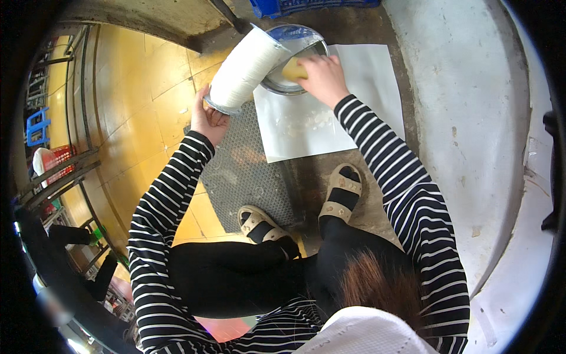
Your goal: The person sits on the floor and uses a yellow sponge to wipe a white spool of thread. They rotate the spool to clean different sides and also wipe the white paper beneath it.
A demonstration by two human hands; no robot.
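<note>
White thread-like winding covers a large spool (244,71), which slants up and to the right from the left hand (210,122) toward a round metal basin (285,91). The left hand grips the spool's lower end, fingers curled beneath the clear end flange and thumb up along its side. The spool's upper end overlaps the basin's left rim in this view; whether the two touch, I cannot tell.

The right hand (323,78) is closed around a yellow sponge (292,69), reaching in over the basin's right rim. The sponge is just beside the spool's upper right side, so the spool lies to the left of the right hand and above the left one. Pale, whitish matter shows inside the basin.

The basin covers the upper left corner of a white sheet (368,88) and juts past its upper and left edges. Pale wet-looking spots (321,120) dot the sheet below the basin, between its left and right edges. The sheet's lower left corner lies at a grey studded mat (250,171), whose left edge borders yellow floor tiles (138,76). A blue crate (312,5) stands beyond the basin.
</note>
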